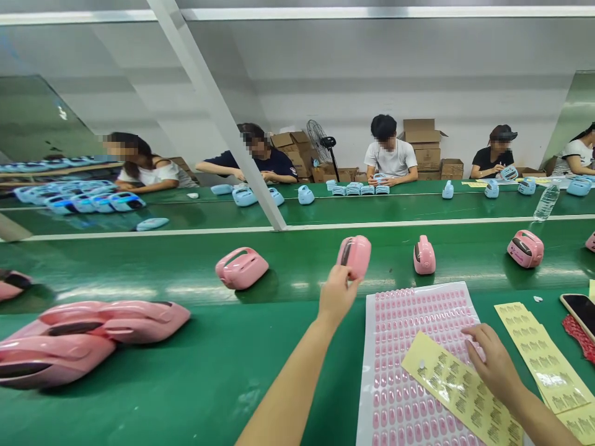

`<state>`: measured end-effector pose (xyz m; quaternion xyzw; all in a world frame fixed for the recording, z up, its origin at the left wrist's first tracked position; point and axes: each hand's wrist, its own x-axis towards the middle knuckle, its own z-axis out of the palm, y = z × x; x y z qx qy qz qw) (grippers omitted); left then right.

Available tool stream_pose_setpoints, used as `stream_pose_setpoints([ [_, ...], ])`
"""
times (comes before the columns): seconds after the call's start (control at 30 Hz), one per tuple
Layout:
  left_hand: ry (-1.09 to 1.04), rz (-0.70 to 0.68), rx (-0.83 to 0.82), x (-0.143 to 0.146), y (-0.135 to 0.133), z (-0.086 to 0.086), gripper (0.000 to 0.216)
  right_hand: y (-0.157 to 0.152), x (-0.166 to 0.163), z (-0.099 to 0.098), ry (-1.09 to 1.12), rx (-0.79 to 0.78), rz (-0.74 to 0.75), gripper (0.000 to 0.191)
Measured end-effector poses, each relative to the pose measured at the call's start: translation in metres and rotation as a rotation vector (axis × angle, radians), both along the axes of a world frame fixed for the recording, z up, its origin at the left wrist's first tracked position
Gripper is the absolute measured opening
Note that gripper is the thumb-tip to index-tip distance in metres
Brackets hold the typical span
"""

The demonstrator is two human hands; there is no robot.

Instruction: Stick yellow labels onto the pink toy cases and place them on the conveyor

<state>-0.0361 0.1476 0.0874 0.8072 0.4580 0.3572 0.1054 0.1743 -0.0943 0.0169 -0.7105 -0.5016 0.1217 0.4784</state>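
My left hand (337,296) reaches forward over the green belt and grips a pink plastic device (356,255) by its near end. My right hand (490,362) rests with bent fingers on a white sheet of small pink stickers (409,371), its fingertips pressed on the stickers beside a yellow label strip (458,390) that lies across the sheet. Whether a sticker is pinched in those fingers is too small to see.
More pink devices (242,267) (424,255) (525,248) sit along the belt, and a pile of pink shells (88,337) lies at the left. Yellow label sheets (542,356) and a phone (580,311) lie at the right. Several people work across the far belt with blue devices (244,196); a water bottle (546,202) stands there.
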Motion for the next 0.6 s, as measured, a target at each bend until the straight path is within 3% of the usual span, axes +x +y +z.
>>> stream_pose_setpoints([
  [0.17, 0.051, -0.316, 0.184, 0.017, -0.112, -0.006, 0.013, 0.033, -0.052, 0.047, 0.347, 0.041, 0.248, 0.052],
  [0.2, 0.084, -0.418, 0.333, 0.022, -0.129, -0.007, 0.019, 0.036, -0.059, 0.052, 0.408, 0.04, 0.27, 0.055],
  [0.3, 0.162, -0.477, 0.603, 0.029, -0.157, -0.013, 0.03, 0.04, -0.066, 0.054, 0.558, 0.001, 0.231, 0.061],
  [0.4, 0.147, -0.508, 0.625, 0.022, -0.16, -0.019, 0.021, 0.042, -0.06, 0.047, 0.694, -0.072, 0.189, 0.064],
  [0.47, -0.065, -0.49, 0.462, 0.014, -0.156, -0.025, 0.017, 0.043, -0.056, 0.04, 0.776, -0.133, 0.202, 0.062],
  [0.5, -0.246, -0.45, 0.307, 0.011, -0.154, -0.027, 0.028, 0.044, -0.055, 0.035, 0.797, -0.164, 0.221, 0.062],
  [0.57, -0.703, -0.348, -0.14, 0.009, -0.153, -0.03, 0.057, 0.043, -0.051, 0.022, 0.752, -0.196, 0.275, 0.062],
  [0.6, -0.941, -0.352, -0.418, 0.011, -0.153, -0.032, 0.061, 0.043, -0.049, 0.015, 0.682, -0.184, 0.32, 0.062],
])
